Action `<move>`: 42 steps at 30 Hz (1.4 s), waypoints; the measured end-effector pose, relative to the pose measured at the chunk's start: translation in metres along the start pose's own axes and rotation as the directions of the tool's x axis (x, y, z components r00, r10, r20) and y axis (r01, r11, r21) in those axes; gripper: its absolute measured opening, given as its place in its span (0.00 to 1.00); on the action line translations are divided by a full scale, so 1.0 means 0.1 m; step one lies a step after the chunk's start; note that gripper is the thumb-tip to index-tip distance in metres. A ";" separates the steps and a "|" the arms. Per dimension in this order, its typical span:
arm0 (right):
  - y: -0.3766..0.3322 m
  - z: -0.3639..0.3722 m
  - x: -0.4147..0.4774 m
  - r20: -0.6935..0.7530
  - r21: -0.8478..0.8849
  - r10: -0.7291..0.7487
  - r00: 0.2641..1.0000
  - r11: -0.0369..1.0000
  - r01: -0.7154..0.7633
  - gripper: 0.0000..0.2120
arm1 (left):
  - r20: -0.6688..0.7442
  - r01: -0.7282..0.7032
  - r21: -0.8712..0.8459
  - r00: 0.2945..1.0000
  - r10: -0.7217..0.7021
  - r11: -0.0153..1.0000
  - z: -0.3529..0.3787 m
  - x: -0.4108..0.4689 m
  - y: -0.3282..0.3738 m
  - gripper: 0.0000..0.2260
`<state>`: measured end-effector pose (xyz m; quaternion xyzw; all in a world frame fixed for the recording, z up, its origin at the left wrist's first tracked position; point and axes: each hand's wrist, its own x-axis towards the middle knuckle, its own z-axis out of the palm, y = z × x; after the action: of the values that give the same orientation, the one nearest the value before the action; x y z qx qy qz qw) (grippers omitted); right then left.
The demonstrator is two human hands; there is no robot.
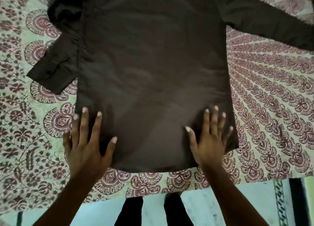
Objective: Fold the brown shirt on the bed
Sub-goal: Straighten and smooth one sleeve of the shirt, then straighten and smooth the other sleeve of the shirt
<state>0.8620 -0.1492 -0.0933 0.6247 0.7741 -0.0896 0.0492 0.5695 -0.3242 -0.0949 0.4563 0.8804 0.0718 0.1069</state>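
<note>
Brown shirt lies flat on bed, plain side up, hem nearest the person. Bedspread is pale green w/ maroon paisley print.

L hand: palm down on lower L corner of shirt, fingers wide and straight, outer ones past the edge onto the bedspread.

R hand: palm down on lower R corner, fingers wide, gripping nothing.

L-side sleeve bent down beside the body, cuff on the bedspread. R-side sleeve stretched out to frame edge.

Dark-clad legs on pale blue floor. Frame slightly blurred.
</note>
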 end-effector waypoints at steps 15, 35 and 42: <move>-1.71 0.34 -0.08 0.175 -0.007 -0.894 0.413 0.419 0.908 0.32 | 0.041 -0.033 -0.220 0.998 0.043 0.975 -0.14 -0.16 -0.58 0.26; -2.26 0.30 0.16 0.225 0.070 -0.937 0.268 0.290 0.955 0.39 | 0.030 -0.265 -0.036 0.964 0.266 0.964 -0.33 0.84 -1.09 0.25; -2.51 0.16 0.89 0.047 0.169 -0.723 0.690 0.686 0.708 0.33 | -0.143 0.138 -0.213 0.975 -0.171 0.967 -0.50 1.56 -0.92 0.20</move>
<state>0.5972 -0.1184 -0.1061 0.2690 0.9444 -0.1889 0.0097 0.3967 -0.2509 -0.0863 0.3658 0.9072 0.1888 0.0870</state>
